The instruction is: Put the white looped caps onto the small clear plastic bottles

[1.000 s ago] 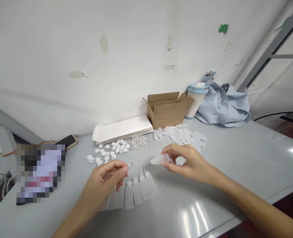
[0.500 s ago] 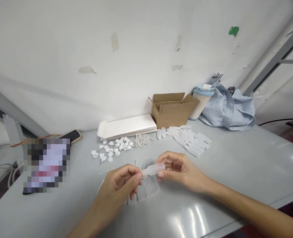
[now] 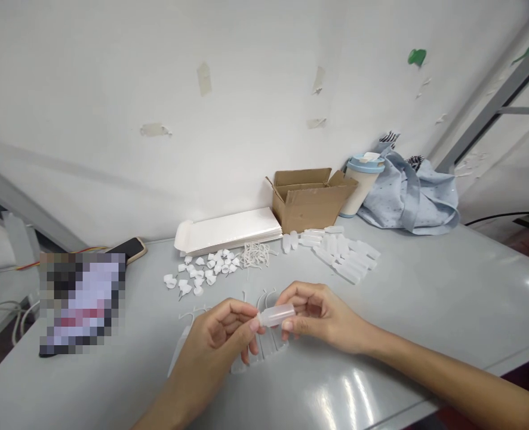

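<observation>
A small translucent plastic bottle (image 3: 277,315) lies level between my two hands, above the table. My left hand (image 3: 228,328) is closed on its neck end, with thumb and forefinger hiding whatever is at the tip. At the base end, my right hand (image 3: 307,310) grips it between thumb and fingers. Just below are several similar bottles (image 3: 267,346) in a row, partly covered by the left hand, with thin curved white strings (image 3: 264,297) reaching out behind them. Loose white caps (image 3: 217,263) and a heap of short white strings (image 3: 256,255) lie farther back.
More translucent bottles (image 3: 347,260) lie at the back right. Behind stand an open cardboard box (image 3: 311,209), a flat white stack (image 3: 228,230), a lidded cup (image 3: 360,185) and a blue fabric bag (image 3: 426,197). A phone (image 3: 130,248) and a blurred-out item (image 3: 85,298) rest at left.
The bottle has shifted slightly down, with both hands still on it. The left fingers have closed farther over its neck end. The view has moved slightly.
</observation>
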A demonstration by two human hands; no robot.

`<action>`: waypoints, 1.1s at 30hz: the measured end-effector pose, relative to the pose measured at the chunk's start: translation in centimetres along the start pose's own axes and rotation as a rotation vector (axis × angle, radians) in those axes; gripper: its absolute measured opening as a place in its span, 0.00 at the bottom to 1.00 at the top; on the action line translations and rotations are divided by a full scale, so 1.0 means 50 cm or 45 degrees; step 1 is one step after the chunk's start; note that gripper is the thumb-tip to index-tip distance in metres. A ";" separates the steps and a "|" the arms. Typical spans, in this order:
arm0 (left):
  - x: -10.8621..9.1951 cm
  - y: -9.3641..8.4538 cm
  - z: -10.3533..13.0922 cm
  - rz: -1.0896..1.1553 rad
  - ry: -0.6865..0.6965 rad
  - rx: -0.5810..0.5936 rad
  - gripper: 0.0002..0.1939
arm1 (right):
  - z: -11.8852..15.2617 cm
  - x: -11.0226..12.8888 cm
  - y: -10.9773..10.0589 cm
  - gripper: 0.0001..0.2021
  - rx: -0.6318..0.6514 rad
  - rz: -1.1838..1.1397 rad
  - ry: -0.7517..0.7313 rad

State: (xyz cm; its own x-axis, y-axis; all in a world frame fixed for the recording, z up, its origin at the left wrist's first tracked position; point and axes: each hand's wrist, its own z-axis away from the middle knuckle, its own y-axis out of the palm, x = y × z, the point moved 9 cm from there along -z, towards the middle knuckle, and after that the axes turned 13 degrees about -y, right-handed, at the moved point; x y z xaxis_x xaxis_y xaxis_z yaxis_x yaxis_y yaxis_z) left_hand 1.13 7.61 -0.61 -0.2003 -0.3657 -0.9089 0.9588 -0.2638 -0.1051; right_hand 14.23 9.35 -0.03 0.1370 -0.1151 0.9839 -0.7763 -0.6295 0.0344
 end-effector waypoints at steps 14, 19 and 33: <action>-0.035 0.006 0.033 -0.239 0.270 -0.168 0.09 | 0.015 0.047 0.030 0.18 0.153 0.881 -0.315; -0.051 0.004 0.040 -0.293 0.368 -0.186 0.07 | 0.018 0.044 0.042 0.19 0.216 0.872 -0.354; -0.083 0.025 0.018 -0.508 0.334 -0.253 0.10 | 0.033 0.113 0.042 0.11 -0.024 1.433 -0.989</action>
State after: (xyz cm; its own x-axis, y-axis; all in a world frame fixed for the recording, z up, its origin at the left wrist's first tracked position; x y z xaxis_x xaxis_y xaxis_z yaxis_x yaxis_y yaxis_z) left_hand 2.98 8.02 3.40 -0.5257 -0.0286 -0.8502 0.8428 -0.1533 -0.5159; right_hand 14.40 6.11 5.32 -0.2663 -0.9550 0.1306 -0.7037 0.1001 -0.7034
